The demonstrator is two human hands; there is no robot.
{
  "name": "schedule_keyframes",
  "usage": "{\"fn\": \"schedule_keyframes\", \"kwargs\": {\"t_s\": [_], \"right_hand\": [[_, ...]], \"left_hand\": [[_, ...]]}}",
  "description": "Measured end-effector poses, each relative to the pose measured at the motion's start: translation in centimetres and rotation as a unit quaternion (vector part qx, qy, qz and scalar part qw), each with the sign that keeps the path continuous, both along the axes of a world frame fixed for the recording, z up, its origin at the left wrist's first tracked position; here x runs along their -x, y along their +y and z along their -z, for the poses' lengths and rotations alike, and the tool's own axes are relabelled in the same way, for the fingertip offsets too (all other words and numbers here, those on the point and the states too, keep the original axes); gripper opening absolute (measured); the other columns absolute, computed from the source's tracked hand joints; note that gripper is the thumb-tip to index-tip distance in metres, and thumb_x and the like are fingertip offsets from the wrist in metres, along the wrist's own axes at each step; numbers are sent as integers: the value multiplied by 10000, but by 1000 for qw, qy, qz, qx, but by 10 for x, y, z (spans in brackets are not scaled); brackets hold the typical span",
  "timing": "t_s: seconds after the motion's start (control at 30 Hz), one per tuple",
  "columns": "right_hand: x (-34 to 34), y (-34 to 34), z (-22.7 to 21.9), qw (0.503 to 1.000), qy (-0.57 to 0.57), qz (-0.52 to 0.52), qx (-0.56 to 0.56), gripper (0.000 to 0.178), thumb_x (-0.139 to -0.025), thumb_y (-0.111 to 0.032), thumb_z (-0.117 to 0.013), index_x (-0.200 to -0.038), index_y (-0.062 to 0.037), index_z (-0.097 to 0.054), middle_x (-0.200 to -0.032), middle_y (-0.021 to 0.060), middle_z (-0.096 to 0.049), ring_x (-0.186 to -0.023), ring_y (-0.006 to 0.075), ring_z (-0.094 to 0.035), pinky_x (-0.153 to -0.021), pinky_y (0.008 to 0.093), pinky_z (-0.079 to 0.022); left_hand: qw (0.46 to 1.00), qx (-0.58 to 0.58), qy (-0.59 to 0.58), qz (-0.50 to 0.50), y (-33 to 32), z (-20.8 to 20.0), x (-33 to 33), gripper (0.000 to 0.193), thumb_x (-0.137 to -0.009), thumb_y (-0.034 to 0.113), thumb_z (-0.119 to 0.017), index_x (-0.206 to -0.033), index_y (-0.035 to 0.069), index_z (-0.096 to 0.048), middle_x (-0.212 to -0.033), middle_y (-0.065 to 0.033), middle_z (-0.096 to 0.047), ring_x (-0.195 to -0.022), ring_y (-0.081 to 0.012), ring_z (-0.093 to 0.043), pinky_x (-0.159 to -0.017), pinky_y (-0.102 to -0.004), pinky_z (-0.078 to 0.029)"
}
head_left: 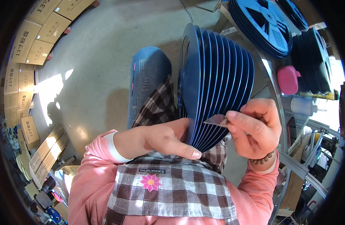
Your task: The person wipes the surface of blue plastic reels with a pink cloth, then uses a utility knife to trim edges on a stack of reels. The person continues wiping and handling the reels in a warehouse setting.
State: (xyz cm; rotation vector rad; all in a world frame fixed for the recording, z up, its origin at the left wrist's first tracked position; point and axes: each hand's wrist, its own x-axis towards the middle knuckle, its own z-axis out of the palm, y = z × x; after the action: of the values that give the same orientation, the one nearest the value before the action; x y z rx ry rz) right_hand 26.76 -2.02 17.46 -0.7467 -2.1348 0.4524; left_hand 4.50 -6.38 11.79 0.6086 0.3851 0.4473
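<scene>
Row of dark discs (221, 71) is standing on edge at the lap, gaps fanning wider away from the body. Left hand (168, 139) is curving round the near end, thumb extending; its fingers are partly hiding behind the leftmost disc, so cannot tell how tightly they are closing. Right hand (257, 129) is pinching a thin pointed piece (216, 120) against the thumb, over the discs' near right part. Pink case (288, 80) is resting farther right.

Brown boxes (51, 29) stood in stacks at the left of the grey floor (101, 48). At the right, a pink case (288, 80) was near a white bottle (302, 106).
</scene>
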Motion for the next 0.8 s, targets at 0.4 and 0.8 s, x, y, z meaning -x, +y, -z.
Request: {"fn": "schedule_keyframes", "kwargs": {"t_s": [0.4, 0.8], "right_hand": [[8, 9, -1, 1000, -6, -3, 15, 302, -666, -5, -796, -953, -78, -737, -878, 60, -550, -524, 79, -463, -421, 209, -325], [8, 5, -3, 999, -37, -20, -13, 270, -651, -52, -797, -911, -98, -741, -822, 33, -553, -486, 85, -446, -402, 233, -325]], "left_hand": [[999, 34, -12, 11, 1, 2, 2, 453, -783, 130, -674, -1190, -12, -535, -886, 6, -581, -799, -72, -518, -711, -247, -413], [999, 40, 3, 8, 3, -1, 4, 463, -772, 124, -674, -1188, -24, -536, -913, -6, -595, -819, -84, -533, -718, -248, -414]]}}
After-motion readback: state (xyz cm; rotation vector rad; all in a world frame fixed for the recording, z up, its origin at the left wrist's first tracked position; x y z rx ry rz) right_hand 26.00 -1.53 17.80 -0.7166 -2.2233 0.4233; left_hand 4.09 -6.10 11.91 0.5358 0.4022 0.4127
